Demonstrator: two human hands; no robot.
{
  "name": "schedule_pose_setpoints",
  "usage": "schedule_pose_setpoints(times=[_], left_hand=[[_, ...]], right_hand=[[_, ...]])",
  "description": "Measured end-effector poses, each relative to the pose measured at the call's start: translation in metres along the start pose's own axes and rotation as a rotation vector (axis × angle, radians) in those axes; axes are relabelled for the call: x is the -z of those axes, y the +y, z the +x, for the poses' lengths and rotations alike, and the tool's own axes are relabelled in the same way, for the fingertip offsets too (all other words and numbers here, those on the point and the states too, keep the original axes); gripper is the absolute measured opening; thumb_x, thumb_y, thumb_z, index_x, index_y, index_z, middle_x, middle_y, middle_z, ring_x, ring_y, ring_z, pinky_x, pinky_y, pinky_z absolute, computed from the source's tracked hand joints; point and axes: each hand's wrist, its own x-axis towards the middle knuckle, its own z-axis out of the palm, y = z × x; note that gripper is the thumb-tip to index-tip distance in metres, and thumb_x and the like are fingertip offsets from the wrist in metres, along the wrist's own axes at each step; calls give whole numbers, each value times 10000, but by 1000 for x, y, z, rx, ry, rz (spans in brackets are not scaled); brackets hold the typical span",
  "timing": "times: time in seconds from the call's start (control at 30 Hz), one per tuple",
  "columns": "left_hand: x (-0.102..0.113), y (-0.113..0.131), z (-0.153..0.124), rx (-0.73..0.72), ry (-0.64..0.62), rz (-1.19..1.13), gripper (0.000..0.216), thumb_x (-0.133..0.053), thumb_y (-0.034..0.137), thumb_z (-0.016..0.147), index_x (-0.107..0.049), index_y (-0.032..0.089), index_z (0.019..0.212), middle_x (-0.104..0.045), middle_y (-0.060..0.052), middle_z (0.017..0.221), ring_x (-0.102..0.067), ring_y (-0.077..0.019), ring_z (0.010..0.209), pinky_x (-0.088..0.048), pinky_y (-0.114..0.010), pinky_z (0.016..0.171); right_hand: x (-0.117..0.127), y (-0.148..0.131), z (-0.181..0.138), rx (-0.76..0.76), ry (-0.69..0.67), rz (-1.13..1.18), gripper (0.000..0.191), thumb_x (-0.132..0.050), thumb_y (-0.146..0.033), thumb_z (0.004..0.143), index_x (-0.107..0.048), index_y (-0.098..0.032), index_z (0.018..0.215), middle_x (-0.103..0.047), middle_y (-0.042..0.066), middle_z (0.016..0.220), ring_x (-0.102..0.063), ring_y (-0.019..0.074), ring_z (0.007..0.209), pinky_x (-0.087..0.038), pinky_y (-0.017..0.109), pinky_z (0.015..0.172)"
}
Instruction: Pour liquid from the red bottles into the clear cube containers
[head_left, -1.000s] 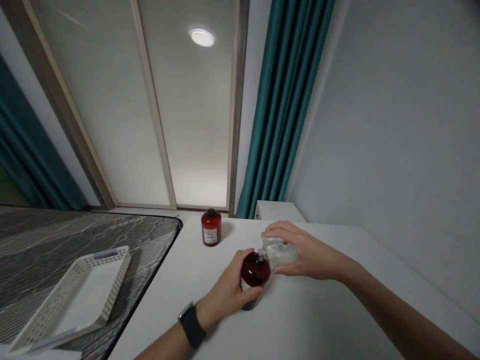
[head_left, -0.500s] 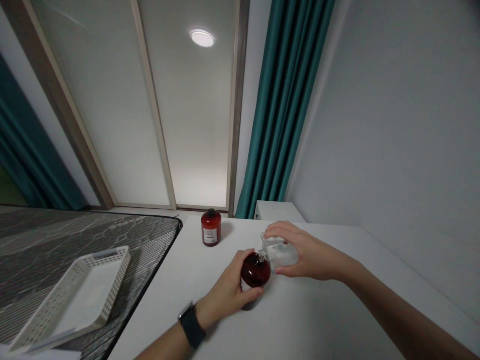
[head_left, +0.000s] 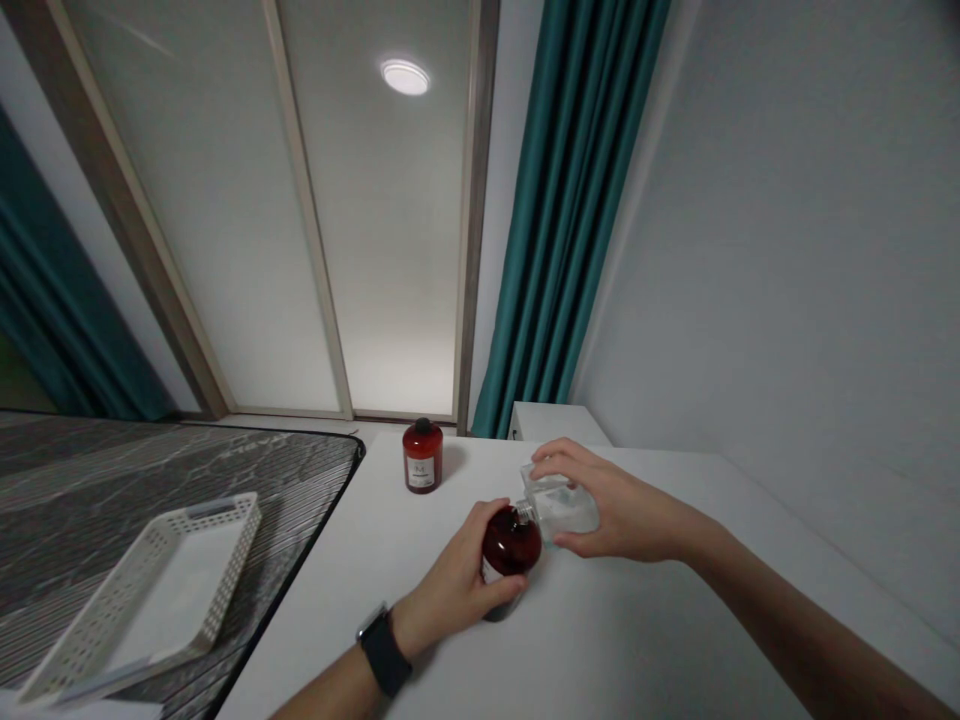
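My left hand (head_left: pixel 454 585), with a dark watch on its wrist, is wrapped round a dark red bottle (head_left: pixel 510 545) standing on the white table (head_left: pixel 637 640). My right hand (head_left: pixel 615 510) grips a clear square bottle (head_left: pixel 559 505), tipped sideways with its neck against the open mouth of the red bottle. Farther back on the table, apart from both hands, stands a second red bottle (head_left: pixel 422 456) with a black cap and a white label.
A white perforated tray (head_left: pixel 150 590) lies on a grey patterned mattress (head_left: pixel 112 490) left of the table. A white box (head_left: pixel 555 420) sits behind the table by teal curtains (head_left: pixel 570 220). A grey wall runs along the right.
The clear bottle in my right hand has tipped slightly and shifted a little to the right. My left hand and the red bottle have stayed put.
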Motion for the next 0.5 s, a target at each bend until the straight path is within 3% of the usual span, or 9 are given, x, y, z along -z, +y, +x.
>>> schedule_pose_setpoints(times=[0.5], left_hand=[[0,3,0,25,9,8,746,-741,249,785,-352,218,1420,-490,-119,1363,-492,-306,1253,-375,-475,1101]], right_hand=[[1,-1,-2,-39,5,15,545,-764,-280,741,-576,-273,1253,-441,80,1381,-512,269,1268,-385,437,1119]])
